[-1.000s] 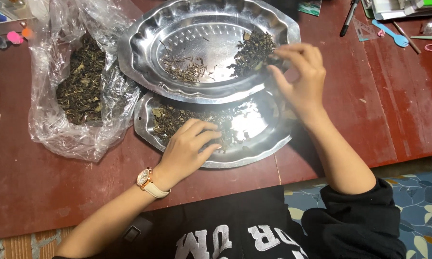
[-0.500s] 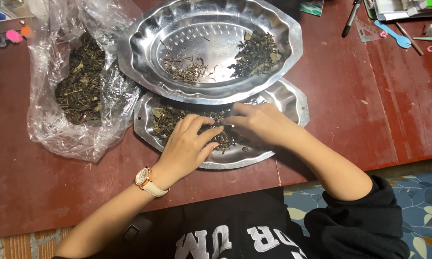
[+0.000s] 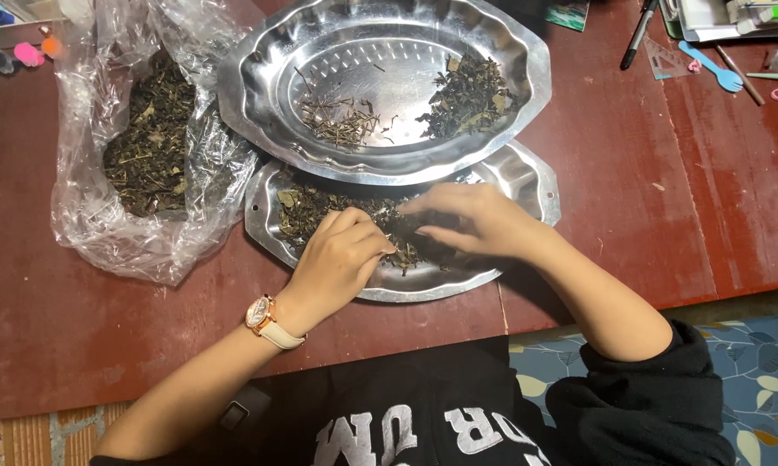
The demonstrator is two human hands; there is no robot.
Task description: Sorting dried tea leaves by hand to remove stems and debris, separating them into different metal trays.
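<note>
Over the lower oval steel tray (image 3: pixel 527 185), our left hand (image 3: pixel 341 259) and right hand (image 3: pixel 471 220) pinch its unsorted dried dark leaves (image 3: pixel 320 207); beyond it, the larger scalloped steel tray (image 3: pixel 510 43) holds small separate piles of stems (image 3: pixel 341 121) and leaves (image 3: pixel 467 95); much remains.

A cream-strapped wristwatch (image 3: pixel 264 318) with a rose-gold case circles the left wrist; the black sweatshirt (image 3: pixel 493 414) bears white lettering, its sleeves pushed up.

Two trays, upper tray (image 3: pixel 259 78) and lower tray (image 3: pixel 527 177), were recorded as polished, glossy metal. Bag (image 3: pixel 87 216) was noted as clear, crinkled plastic; herbs (image 3: pixel 320 207) as dry, matt. Table (image 3: pixel 631 190) was listed as reddish, scuffed wood.
</note>
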